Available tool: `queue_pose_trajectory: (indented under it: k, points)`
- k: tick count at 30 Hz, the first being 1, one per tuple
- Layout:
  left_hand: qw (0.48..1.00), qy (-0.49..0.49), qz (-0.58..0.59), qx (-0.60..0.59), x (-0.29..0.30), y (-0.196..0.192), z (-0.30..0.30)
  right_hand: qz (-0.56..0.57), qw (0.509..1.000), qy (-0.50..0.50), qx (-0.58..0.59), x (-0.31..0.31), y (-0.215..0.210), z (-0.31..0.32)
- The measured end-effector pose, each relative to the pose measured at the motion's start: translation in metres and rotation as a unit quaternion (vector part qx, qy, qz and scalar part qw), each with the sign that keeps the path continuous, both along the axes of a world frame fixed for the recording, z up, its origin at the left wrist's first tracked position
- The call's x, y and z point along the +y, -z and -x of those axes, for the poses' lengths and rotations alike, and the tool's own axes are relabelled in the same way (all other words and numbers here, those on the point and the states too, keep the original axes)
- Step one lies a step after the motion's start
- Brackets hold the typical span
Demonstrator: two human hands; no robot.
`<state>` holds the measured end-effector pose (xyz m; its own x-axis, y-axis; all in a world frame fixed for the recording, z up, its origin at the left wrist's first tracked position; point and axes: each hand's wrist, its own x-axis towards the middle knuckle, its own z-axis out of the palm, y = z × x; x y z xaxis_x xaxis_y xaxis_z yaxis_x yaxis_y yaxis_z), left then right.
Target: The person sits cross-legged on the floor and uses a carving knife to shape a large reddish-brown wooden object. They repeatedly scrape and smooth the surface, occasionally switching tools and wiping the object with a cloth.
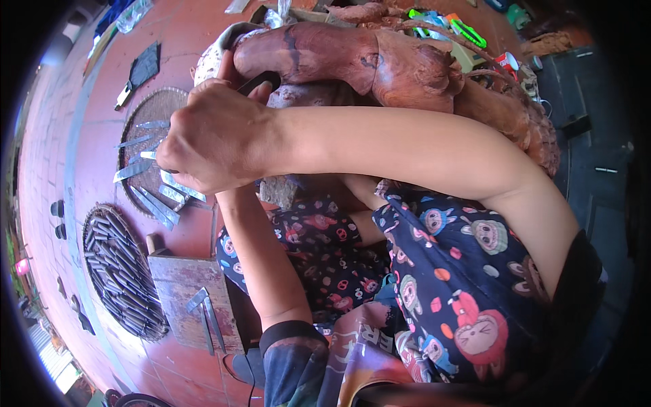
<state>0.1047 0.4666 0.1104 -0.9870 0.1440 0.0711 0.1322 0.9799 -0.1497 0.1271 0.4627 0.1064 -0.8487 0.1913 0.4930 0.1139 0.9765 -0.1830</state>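
My right hand (220, 139) is closed, its forearm reaching across from the right. A dark, rounded handle-like piece (263, 83) sticks out of the top of the fist; whatever it joins is hidden. My left forearm (261, 261) rises from below to behind the right hand, which covers most of the left hand, so its grip does not show. Just beyond the hands lies a large, polished reddish-brown wooden log (305, 54). Loose flat metal blades (154, 207) rest on a round woven tray (135, 112), to the left of and partly behind my right hand.
Many dark, slim handle-like pieces fill a round basket (88, 227) at the left. Beside it, two narrow metal strips (207, 319) lie on a worn wooden block (173, 278). A dark pouch (146, 64) is on the tiled floor; a dark cabinet (597, 115) stands at right.
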Motion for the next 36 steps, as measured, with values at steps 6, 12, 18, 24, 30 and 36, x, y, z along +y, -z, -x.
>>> queue_pose_trajectory:
  k: [6, 12, 18, 24, 30, 36]
  points:
    - [0.997, -0.028, -0.004, 0.073, 0.008, 0.000, -0.008, 0.053, 0.994, -0.076, 0.051, 0.017, -0.006, -0.020]
    - [0.997, -0.040, 0.010, 0.059, 0.009, -0.009, -0.014, 0.017, 0.997, -0.066, 0.031, 0.011, -0.013, -0.028]
    - [0.997, -0.046, 0.021, 0.052, 0.010, -0.016, -0.014, 0.017, 0.999, -0.034, 0.035, 0.003, -0.012, 0.000]
    - [0.998, -0.034, 0.038, 0.030, 0.019, -0.020, -0.021, 0.054, 0.997, -0.058, 0.000, 0.012, -0.012, -0.008]
    - [0.997, 0.032, 0.060, 0.035, 0.021, 0.020, -0.011, -0.025, 0.999, -0.032, -0.034, 0.011, 0.020, -0.011]
    - [0.998, -0.021, 0.039, 0.044, 0.003, -0.002, -0.014, 0.018, 0.995, -0.097, -0.002, 0.000, -0.018, -0.023]
